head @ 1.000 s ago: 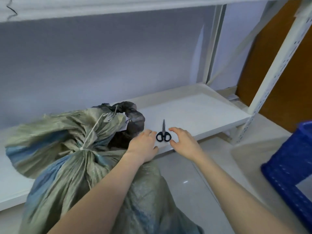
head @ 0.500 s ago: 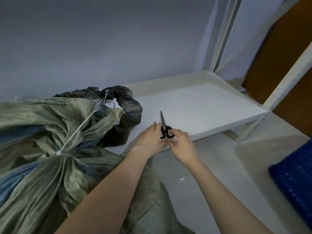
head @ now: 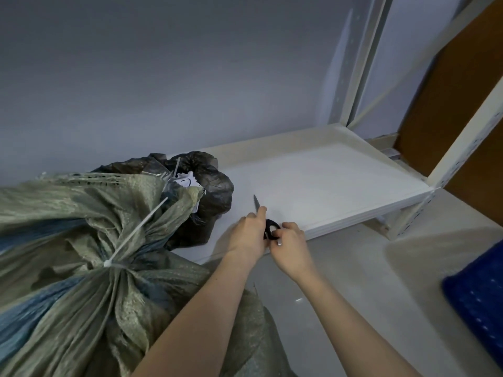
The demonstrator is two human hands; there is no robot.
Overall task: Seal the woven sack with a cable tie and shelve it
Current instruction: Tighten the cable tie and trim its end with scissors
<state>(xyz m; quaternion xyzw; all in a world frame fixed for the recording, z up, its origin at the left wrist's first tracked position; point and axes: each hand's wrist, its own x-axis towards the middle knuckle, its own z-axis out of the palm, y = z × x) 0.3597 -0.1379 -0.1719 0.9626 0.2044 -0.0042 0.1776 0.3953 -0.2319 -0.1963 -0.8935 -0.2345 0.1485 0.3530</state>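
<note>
Lying just left of left hand point(head: 249, 234): tied woven sack point(head: 81, 240).

left hand point(head: 249, 232) bare | right hand point(head: 290, 244) bare | forearms unsleeved

— Anything I can read from where I'm looking?

— Hardly. A small white paper tag point(head: 187, 181) sits at the mouth of the woven sack point(head: 81, 227), up against the black bag point(head: 209, 191), and it carries one dark handwritten mark, a hooked curve. I can't say which letter or number it is.

— Brand names, printed labels, numbers?

— None that I can make out on the sack, the scissors point(head: 268, 227) or the shelf point(head: 340, 186).
</note>
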